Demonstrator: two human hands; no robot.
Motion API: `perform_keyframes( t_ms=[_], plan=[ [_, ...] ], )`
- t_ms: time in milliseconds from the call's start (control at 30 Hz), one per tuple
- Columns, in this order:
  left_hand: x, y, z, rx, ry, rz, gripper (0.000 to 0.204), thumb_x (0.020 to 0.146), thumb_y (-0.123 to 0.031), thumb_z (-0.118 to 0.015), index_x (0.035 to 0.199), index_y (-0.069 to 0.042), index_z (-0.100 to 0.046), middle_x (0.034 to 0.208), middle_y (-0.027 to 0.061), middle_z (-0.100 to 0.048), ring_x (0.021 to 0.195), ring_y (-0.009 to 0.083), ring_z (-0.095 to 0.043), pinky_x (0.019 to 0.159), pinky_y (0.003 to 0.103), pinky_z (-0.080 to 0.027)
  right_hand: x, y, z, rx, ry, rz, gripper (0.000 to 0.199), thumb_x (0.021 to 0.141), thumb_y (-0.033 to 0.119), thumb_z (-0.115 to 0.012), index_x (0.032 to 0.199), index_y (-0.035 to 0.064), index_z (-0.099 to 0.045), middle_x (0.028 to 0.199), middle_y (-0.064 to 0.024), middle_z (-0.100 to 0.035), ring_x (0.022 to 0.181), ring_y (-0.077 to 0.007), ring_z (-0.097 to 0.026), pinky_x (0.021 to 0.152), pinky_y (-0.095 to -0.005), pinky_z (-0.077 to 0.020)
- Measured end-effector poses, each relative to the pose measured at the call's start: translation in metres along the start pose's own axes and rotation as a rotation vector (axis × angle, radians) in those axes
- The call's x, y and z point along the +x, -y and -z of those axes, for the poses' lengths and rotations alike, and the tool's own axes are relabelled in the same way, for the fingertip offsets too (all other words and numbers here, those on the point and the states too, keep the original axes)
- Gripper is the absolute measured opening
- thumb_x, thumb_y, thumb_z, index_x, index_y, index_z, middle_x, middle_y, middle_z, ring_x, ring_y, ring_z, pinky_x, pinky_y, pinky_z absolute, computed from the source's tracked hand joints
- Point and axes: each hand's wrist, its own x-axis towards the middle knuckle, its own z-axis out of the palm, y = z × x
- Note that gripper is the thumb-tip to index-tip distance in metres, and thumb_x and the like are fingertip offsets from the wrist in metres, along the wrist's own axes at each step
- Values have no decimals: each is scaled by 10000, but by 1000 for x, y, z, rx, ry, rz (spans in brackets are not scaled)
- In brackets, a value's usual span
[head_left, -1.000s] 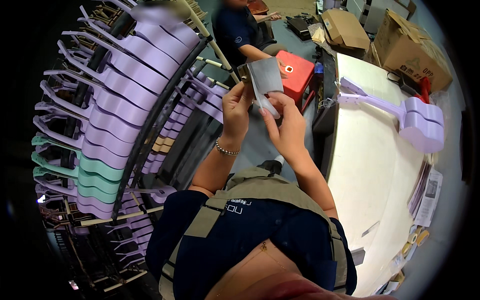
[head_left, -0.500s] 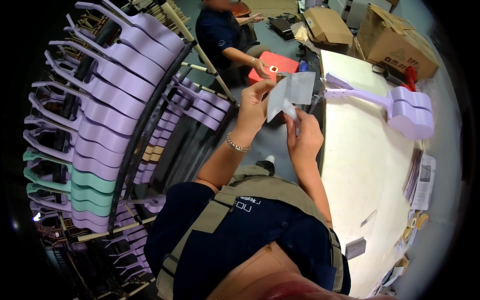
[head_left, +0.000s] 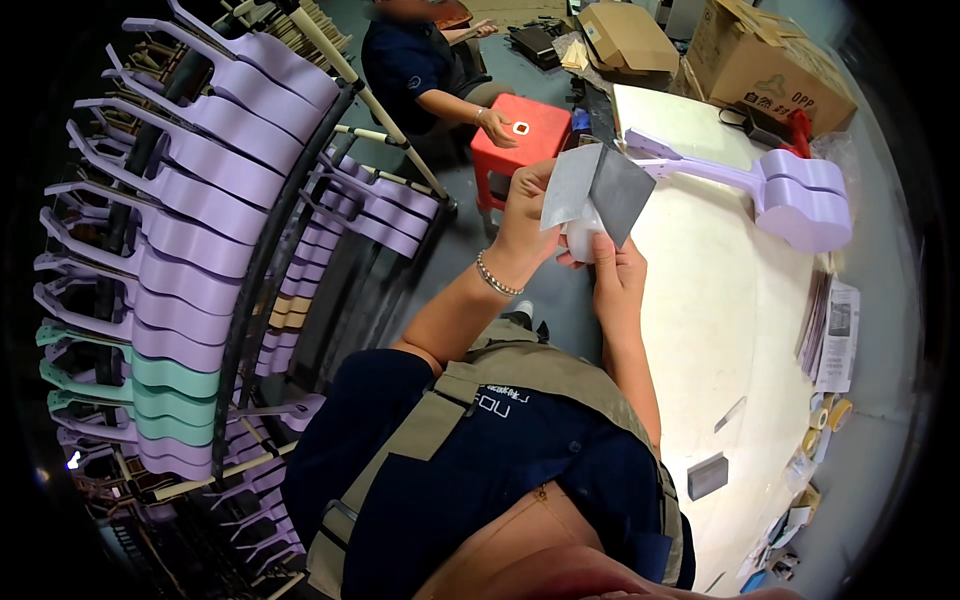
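Both my hands are raised in front of my chest around a folded grey sheet of sandpaper [head_left: 622, 192], one panel pale and the other darker. My left hand [head_left: 524, 212] is closed at its left side, the fingertips partly hidden behind the pale panel. My right hand [head_left: 620, 272] pinches a whitish, curled part [head_left: 584, 240] below the fold between thumb and fingers. Whether that part belongs to the same sheet I cannot tell. Two lilac guitar bodies with necks [head_left: 800, 195] lie on the pale worktable [head_left: 725, 330] to the right.
A rack of lilac and green guitar bodies [head_left: 190, 250] fills the left. Another person [head_left: 425, 75] sits ahead beside a red stool [head_left: 525, 125]. Cardboard boxes [head_left: 770, 70] stand at the back. A grey block [head_left: 707, 476] and tape rolls [head_left: 840, 412] lie on the worktable.
The sandpaper has turned in my hands, so a darker panel now faces right. My right hand has shifted slightly lower and toward the right. The whole view has swung a little.
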Motion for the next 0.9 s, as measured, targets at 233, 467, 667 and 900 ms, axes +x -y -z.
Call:
perform_keyframes(
  t_ms=[233,467,667,900],
  plan=[
    [-3,7,-3,-130,-92,242,38,778,-35,-565,790,-34,-602,732,6,-603,611,59,-551,531,195,-441,-8,15,17,445,184,-310,362,921,307,-363,943,-21,-513,694,-129,-597,563,-139,-566,540,-227,-451],
    [1,30,17,169,-62,14,100,815,-47,-531,728,-43,-580,690,-20,-568,577,42,-503,486,193,-394,-9,4,22,-46,-101,-163,274,931,240,-361,960,-9,-472,674,-86,-575,554,-114,-570,517,-223,-455],
    [-2,29,12,410,-84,44,130,858,-78,-474,962,-11,-514,895,52,-556,782,146,-561,650,267,-470,-12,2,11,-14,-139,-17,312,934,266,-351,939,-4,-506,712,-59,-595,553,-96,-561,506,-218,-441],
    [7,24,-25,-81,-209,336,272,860,-328,-477,800,-66,-514,681,38,-506,618,162,-497,736,334,-442,-17,-2,11,-240,-230,55,354,930,321,-340,892,12,-506,627,-37,-563,487,-89,-512,442,-218,-401]
  ],
)
